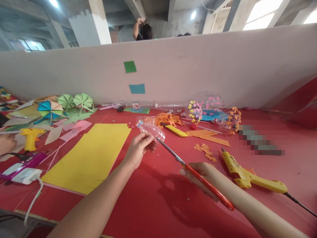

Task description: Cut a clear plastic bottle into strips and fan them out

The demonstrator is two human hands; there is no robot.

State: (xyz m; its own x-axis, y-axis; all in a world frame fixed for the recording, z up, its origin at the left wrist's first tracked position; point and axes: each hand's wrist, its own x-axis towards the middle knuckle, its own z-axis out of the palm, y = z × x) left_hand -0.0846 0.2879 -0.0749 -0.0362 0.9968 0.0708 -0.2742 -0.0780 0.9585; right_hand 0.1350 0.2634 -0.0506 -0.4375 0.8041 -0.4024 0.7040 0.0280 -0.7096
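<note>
My left hand (140, 147) is closed, thumb and fingers pinched together, at the near side of a clear plastic bottle top (155, 128). It seems to hold this piece, though the fingers hide the contact. A blue ring circles the bottle top's neck, and its wide end faces right. In my right hand (200, 177) are red-handled scissors (208, 185), gripped round the handle. Their metal blades point up and left, with the tips beside my left fingertips and the plastic edge. Just behind lies a yellow box cutter (175, 130).
Yellow paper sheets (86, 155) lie left of my hands. A yellow glue gun (250, 177) and orange paper stars (205, 151) are to the right. Star-covered plastic pieces (210, 105) stand behind. At the left edge are a second glue gun (31, 137), a purple power strip (27, 162) and another person's hand (7, 143).
</note>
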